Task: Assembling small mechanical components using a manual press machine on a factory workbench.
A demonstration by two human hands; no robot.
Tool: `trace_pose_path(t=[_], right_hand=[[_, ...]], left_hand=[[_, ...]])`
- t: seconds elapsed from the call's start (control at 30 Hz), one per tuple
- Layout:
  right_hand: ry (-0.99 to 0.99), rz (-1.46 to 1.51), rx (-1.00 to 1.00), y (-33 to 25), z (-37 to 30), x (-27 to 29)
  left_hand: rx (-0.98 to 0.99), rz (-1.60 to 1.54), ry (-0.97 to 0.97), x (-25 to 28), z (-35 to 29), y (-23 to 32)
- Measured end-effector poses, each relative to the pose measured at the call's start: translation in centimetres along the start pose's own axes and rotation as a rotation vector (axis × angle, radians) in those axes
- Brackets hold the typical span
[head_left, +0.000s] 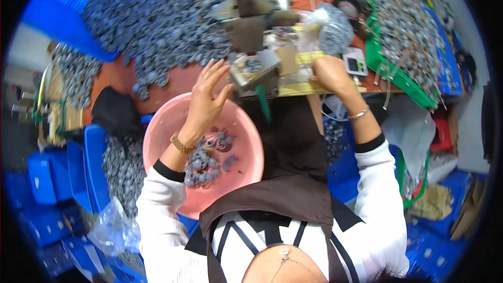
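Observation:
My left hand [206,98] is raised over the far rim of a pink basin [255,162]. Its fingers are spread and nothing shows in them. Just right of those fingers stands a bench press [247,34], with small grey parts on its metal block [258,71]. A green strip [263,102] hangs from the block's front. My right hand [331,75] is curled at the table's near edge, below a clear bag of small parts [335,30]. Whatever its fingers may pinch is hidden. Inside the basin lie several round grey parts [203,165].
A large heap of grey round parts [157,21] covers the table's left side, beside a blue bin [68,8]. At right are a small white device [356,62] and a green-edged tray [403,81] full of parts. Blue crates [42,175] stand at lower left.

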State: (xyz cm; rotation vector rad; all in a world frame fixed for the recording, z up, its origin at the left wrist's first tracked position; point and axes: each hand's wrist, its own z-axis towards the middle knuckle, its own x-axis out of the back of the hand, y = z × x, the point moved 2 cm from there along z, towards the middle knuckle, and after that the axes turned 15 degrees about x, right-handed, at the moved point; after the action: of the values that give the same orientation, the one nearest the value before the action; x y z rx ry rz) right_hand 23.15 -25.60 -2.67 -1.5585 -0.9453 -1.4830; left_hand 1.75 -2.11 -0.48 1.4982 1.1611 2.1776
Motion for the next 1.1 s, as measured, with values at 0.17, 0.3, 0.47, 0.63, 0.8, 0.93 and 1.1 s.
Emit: trace_pose_path(t=[0.17,0.3,0.47,0.63,0.8,0.93,1.1], right_hand=[[-0.036,0.375,-0.095,1.4,-0.5,-0.5],[0.206,0.675,0.046,1.6,-2.1,2.2],[0.529,0.799,0.024,1.1,-4.2,6.0],[0.881,1.244,0.047,-2.6,-5.1,8.3],[0.913,1.316,0.050,-6.9,-4.8,8.6],[0.839,1.336,0.103,-8.7,-5.6,7.6],[0.757,1.373,0.131,-10.1,-5.6,6.9]], left_hand=[[0.146,0.182,0.237,7.7,0.9,-7.3],[0.346,0.546,0.412,13.2,1.3,-13.0],[0.721,0.653,0.314,12.2,2.5,-15.0],[0.619,0.486,0.347,9.6,5.3,-16.8],[0.406,0.412,0.429,6.8,5.9,-16.0],[0.267,0.447,0.510,6.0,6.2,-13.8],[0.186,0.546,0.455,6.0,8.1,-7.9]])
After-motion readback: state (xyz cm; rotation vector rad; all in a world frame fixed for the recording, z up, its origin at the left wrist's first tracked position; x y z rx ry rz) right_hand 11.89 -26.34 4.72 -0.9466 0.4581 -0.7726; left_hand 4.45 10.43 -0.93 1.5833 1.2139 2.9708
